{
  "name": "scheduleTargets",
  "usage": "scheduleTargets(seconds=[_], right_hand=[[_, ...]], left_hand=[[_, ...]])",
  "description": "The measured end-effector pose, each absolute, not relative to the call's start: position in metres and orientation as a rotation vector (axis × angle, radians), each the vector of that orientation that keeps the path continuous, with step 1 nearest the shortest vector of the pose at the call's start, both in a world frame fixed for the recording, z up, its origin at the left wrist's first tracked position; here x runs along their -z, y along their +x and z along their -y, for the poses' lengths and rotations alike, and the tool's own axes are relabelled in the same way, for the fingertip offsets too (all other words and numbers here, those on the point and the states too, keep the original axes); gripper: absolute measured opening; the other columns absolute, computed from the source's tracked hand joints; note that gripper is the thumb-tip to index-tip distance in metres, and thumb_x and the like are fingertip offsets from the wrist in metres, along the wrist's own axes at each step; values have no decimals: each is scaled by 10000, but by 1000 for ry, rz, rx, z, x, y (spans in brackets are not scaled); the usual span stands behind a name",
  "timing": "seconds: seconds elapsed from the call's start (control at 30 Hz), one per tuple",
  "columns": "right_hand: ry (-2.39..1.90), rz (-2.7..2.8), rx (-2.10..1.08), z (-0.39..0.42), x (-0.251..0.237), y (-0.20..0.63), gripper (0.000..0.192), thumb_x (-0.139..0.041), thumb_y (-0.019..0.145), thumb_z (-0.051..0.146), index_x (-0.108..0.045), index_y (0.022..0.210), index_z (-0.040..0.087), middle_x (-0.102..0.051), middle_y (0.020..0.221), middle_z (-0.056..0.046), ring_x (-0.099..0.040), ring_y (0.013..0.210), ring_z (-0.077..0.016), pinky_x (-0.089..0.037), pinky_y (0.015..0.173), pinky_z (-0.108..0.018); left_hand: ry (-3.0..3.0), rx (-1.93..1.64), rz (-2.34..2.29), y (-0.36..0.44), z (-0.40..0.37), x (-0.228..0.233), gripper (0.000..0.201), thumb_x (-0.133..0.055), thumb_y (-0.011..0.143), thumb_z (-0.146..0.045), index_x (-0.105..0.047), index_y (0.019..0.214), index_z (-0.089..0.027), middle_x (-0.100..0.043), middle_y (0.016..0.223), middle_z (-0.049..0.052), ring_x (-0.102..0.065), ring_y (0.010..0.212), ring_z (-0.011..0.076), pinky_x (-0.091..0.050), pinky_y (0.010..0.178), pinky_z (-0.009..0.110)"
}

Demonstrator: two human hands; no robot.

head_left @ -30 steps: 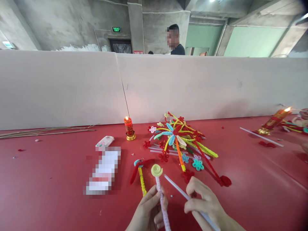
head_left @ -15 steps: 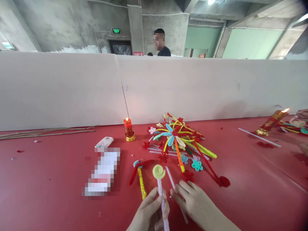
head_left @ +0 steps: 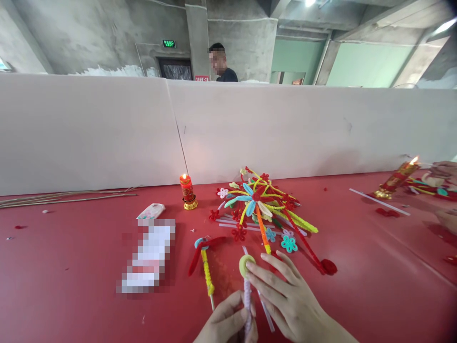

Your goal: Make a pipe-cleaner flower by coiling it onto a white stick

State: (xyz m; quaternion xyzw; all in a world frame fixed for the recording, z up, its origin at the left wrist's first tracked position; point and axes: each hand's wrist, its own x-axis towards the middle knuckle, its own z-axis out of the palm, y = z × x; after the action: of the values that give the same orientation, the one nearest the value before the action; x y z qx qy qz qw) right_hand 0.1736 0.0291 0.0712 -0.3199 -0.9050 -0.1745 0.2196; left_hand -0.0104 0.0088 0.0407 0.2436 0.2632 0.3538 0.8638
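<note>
My left hand (head_left: 228, 324) grips the pink fuzzy stem of a pipe-cleaner flower (head_left: 246, 290) at the bottom middle, holding it upright. Its yellow-green spiral head (head_left: 244, 263) sits at the top. The fingertips of my right hand (head_left: 285, 300) touch that spiral head, fingers spread, holding nothing. A white plastic stick (head_left: 266, 314) lies on the red table (head_left: 71, 267) under my right hand. A finished stem with yellow wrapping and red loop (head_left: 205, 259) lies just left of the flower.
A heap of coloured pipe-cleaner flowers (head_left: 264, 209) lies beyond my hands. A lit red candle (head_left: 187, 190) stands behind it by the white partition (head_left: 107, 128). Thin sticks (head_left: 67, 197) lie far left. Another person's hands (head_left: 444, 171) and second candle (head_left: 394, 181) are at right.
My right hand has laid the white stick down on the table and moved left onto the spiral head. The flower has sunk a little lower. The person behind the partition walked left.
</note>
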Motion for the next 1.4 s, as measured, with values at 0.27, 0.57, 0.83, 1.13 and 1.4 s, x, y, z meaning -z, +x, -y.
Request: scheduleTargets(seconds=[0.27, 0.57, 0.83, 1.13, 1.4], right_hand=[[-885, 2464, 411, -27, -71, 175, 477, -451, 821, 145, -410, 1294, 179, -465, 1324, -35, -322, 1243, -242, -244, 1026, -433], [-906, 2540, 338, -29, -74, 175, 443, -463, 849, 258, -414, 1288, 229, -399, 1372, -12, -242, 1292, -246, -164, 1057, -456], [-930, 2454, 381, -27, -72, 175, 455, -459, 847, 283, -406, 1295, 222, -422, 1356, -19, -224, 1301, -239, -106, 1070, -455], [-908, 2511, 380, -29, -75, 172, 441, -456, 849, 254, -414, 1288, 235, -387, 1377, 26, -190, 1315, -219, -65, 1085, -423], [-969, 2251, 228, -24, -64, 175, 506, -428, 836, 172, -336, 1334, 172, -398, 1369, -56, -248, 1295, -255, -205, 1050, -465]], left_hand=[[428, -747, -576, -11, -9, -45, 222, -763, 614, -241, -636, 766, -139, -528, 556, -28, -472, 459, 44, -288, 477, 165], [483, -728, -552, -13, -10, -44, 162, -715, 676, -256, -618, 747, -148, -518, 540, -29, -451, 459, 44, -272, 485, 164], [493, -724, -551, -13, -10, -45, 178, -719, 670, -267, -612, 749, -150, -499, 528, -35, -438, 456, 44, -251, 473, 164], [481, -725, -573, -14, -10, -48, 205, -744, 639, -268, -601, 722, -147, -518, 538, -34, -458, 465, 43, -272, 484, 163], [636, -837, -606, -13, -13, -37, 293, -731, 625, -376, -530, 673, -169, -524, 455, -49, -393, 361, 32, -206, 373, 151]])
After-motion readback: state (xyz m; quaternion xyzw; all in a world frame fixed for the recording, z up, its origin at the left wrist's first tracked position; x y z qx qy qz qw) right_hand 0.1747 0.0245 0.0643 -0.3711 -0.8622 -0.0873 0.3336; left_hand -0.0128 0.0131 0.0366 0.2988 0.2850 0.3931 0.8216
